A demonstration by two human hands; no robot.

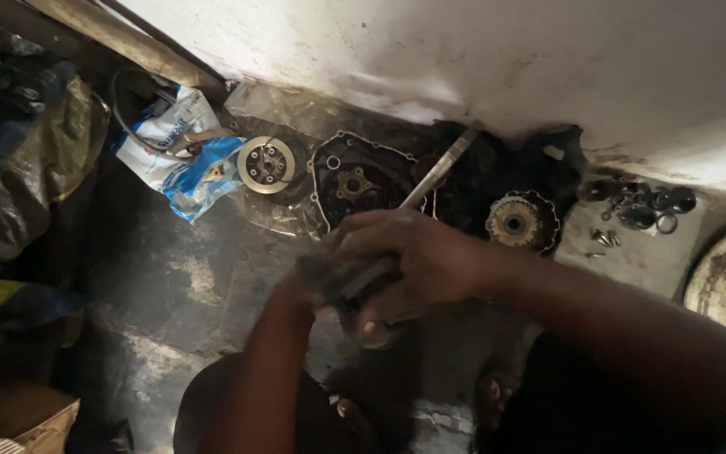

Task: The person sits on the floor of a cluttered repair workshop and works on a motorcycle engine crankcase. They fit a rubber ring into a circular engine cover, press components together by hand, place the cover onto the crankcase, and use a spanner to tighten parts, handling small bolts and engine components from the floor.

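R hand [418, 252] grip on file [439, 172], handle inside

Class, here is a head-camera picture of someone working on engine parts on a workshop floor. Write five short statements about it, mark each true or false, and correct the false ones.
1. Both hands meet around a dark part in the middle of the picture. True: the left hand and right hand close on the dark part.
2. A long metal tool points up towards the wall. True.
3. The round clutch plate lies right of the engine cover. False: it lies left of the engine cover.
4. The small bolts and rings sit in a blue bag. False: they lie loose on the floor, at right.
5. A blue and white plastic bag lies at upper left. True.
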